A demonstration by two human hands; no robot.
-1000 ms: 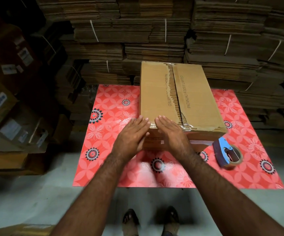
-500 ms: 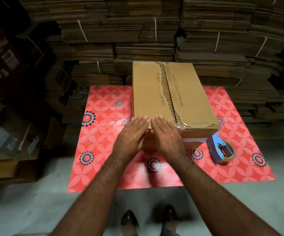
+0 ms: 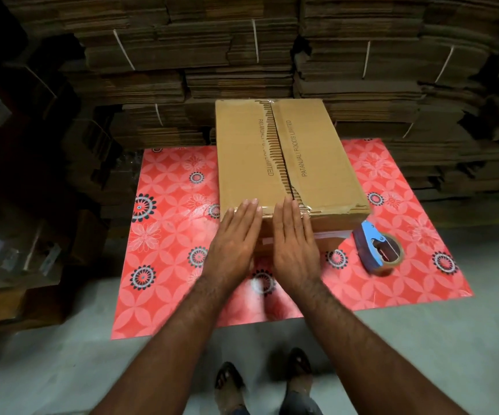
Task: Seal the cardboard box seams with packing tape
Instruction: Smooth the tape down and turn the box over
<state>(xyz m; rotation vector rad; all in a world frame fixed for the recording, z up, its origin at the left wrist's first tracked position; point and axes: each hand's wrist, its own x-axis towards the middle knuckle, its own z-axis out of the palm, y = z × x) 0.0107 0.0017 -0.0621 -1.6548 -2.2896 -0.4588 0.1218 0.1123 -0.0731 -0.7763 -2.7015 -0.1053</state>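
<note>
both hands have slid outward from the seam. box point(image 3: 287, 163) sits on the mat point(image 3: 167, 235), steady for taping. left hand point(image 3: 233, 244) and right hand point(image 3: 294, 244) lie flat and empty on its near edge, likely pressing tape down. dispenser point(image 3: 378, 253) rests right of them.

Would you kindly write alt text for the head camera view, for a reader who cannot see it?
Two bare hands, left hand and right hand, press flat on the near edge of a closed cardboard box with a taped centre seam. It sits on a red patterned mat, a blue tape dispenser to its right, flattened cardboard stacks behind.
</note>
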